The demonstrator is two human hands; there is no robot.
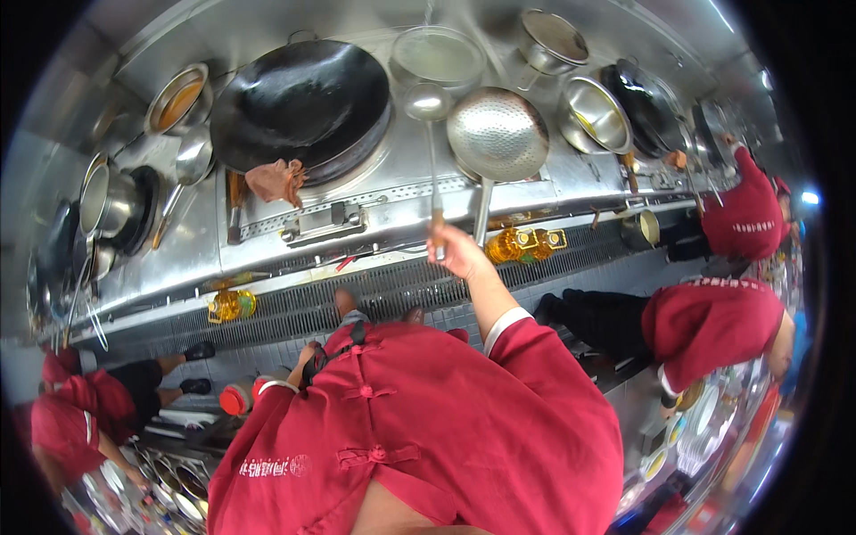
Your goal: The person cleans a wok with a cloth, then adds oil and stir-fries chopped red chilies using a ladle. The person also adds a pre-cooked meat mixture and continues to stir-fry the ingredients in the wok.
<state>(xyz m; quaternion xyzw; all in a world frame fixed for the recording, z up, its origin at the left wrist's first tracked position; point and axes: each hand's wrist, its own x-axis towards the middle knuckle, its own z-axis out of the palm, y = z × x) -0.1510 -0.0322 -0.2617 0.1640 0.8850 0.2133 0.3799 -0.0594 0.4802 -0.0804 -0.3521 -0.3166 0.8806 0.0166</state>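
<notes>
My right hand (460,251) grips the wooden end of a long-handled metal ladle (428,103). The ladle's bowl is at the near edge of a round vessel of cloudy water (438,55), where a stream of water runs down. Just right of the ladle lies a large perforated strainer (498,134), its handle passing close to my right hand. My left hand (309,353) hangs low beside my body, partly hidden; its fingers are unclear. Left of the ladle, a big black wok (301,100) sits on the steel range, with a brown cloth (277,182) at its near rim.
Steel bowls (595,114), a pot (107,199) and another ladle (194,157) stand along the range (200,221). Oil bottles (511,245) sit by the floor grating (294,297). Co-workers (715,328) stand at right, and another person (87,414) at left.
</notes>
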